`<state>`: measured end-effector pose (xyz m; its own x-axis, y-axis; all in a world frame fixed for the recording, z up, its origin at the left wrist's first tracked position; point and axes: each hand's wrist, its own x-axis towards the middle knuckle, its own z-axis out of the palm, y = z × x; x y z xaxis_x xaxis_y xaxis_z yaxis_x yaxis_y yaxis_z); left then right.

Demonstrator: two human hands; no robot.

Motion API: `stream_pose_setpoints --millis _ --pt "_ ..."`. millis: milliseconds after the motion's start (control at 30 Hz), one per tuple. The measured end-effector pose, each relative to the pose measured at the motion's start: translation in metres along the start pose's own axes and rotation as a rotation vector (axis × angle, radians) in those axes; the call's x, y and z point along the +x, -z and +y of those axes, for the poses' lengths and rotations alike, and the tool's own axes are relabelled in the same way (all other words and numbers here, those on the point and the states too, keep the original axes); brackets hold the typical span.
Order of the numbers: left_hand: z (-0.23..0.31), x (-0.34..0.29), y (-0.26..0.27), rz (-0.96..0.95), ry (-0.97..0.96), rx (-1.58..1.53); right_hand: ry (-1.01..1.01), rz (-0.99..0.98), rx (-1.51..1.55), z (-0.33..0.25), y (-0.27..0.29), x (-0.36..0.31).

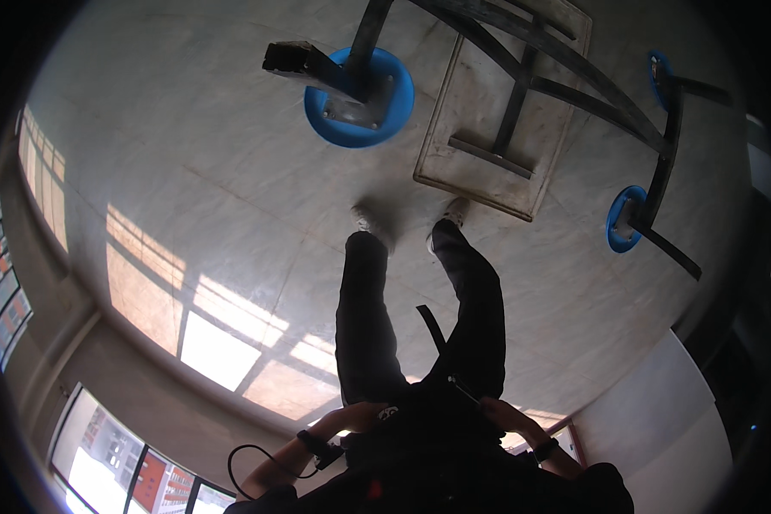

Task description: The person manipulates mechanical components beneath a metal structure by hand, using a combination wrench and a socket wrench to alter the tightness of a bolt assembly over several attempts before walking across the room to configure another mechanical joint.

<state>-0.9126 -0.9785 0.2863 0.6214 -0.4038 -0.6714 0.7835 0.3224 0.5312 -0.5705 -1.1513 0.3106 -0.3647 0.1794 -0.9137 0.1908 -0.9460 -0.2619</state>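
Two hands: left hand point(368, 417), right hand point(503, 415), apart, at dark clothing point(437, 433); grip can't be told.
Ahead: upturned table point(473, 107) in the way.
Around: three blue seats point(398, 104).

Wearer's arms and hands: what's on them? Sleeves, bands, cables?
Left hand: ungloved, black wristband with a small dark box beside it; thin black cable loops outward. Right hand: ungloved, dark band at the wrist, no cable visible. Dark sleeves end short of the wrists. Markings too small to tell.
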Motion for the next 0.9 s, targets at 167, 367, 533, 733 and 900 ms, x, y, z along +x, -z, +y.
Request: stream_pose_setpoints --millis 167,367,533,733,900 --pt "0.009 0.049 0.061 -0.279 0.324 -0.117 0.009 -0.18 -0.219 -0.013 0.045 0.043" --pt "0.013 0.142 0.164 0.799 0.054 0.155 0.159 0.285 -0.027 -0.1 0.105 0.114" --pt "0.015 0.215 0.288 1.263 -0.095 -0.281 0.397 0.726 -0.066 -0.16 0.167 0.215" --pt "0.011 0.253 0.354 0.995 -0.143 -0.83 0.554 0.664 0.104 -0.225 0.213 0.317" --pt "0.012 0.281 0.35 1.106 -0.128 -0.883 0.58 0.583 0.088 -0.198 0.202 0.359"
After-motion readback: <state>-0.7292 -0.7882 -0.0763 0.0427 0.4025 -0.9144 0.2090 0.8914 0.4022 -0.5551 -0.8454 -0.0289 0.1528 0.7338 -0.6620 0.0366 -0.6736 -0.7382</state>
